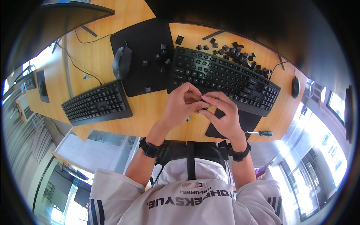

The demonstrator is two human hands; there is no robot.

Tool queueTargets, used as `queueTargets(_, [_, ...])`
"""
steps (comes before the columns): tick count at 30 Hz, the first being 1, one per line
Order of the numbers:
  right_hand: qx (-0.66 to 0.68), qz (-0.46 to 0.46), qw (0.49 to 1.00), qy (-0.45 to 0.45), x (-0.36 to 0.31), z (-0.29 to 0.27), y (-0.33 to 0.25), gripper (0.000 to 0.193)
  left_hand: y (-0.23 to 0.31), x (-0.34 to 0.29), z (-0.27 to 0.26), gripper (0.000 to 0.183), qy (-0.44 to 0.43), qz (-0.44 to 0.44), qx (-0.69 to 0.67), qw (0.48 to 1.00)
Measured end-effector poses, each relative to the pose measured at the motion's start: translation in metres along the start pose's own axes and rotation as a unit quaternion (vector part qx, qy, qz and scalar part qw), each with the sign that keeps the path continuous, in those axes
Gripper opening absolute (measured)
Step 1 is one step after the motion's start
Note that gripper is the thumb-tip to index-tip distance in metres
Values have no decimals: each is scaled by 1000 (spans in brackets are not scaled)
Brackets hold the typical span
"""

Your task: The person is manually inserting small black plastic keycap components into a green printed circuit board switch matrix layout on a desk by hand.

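Note:
My left hand (184, 102) and my right hand (224, 112) meet at the fingertips over the front edge of a black keyboard (240, 98). Both are closed in a pinch around a small dark piece (205, 109), mostly hidden by the fingers; its kind cannot be told. Many of the keyboard's upper keys are bare switches, while caps still sit on part of its lower rows and right end. Behind it lies a heap of loose black keycaps (240, 54). A single larger keycap (179, 39) rests at its upper left corner.
Left of the keyboard, a black mouse pad (138, 80) carries a mouse (122, 63) and several loose keycaps. A second keyboard (98, 105) stands farther left. A screwdriver (265, 133) lies at the front right edge, and another mouse (296, 87) at the far right. Monitors border the back.

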State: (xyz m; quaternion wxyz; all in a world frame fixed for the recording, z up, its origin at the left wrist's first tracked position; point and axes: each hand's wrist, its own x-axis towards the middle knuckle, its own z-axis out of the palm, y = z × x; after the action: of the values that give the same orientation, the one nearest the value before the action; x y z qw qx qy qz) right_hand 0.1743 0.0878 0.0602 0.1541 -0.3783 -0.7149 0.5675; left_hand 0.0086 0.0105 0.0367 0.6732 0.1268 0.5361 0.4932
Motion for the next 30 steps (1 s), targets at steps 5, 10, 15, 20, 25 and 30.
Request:
queueTargets(5, [-71,-41,996,36,6,-2,24,26,8,13,4,17,-23,-38,62,997])
queueTargets(10, [-157,0,973,171,30,9,42,20,-5,29,5,14,202,202,396,873])
queueTargets(15, [-181,76,971,137,41,10,42,18,-17,41,5,18,237,245,466,817])
queueTargets(20, [-187,122,969,110,51,8,33,18,-21,48,15,24,266,223,519,781])
queueTargets(25, [-213,146,961,94,53,7,30,17,-20,51,20,26,286,180,503,795])
queueTargets(30, [-215,114,962,122,46,12,32,16,-18,51,20,23,270,148,498,811])
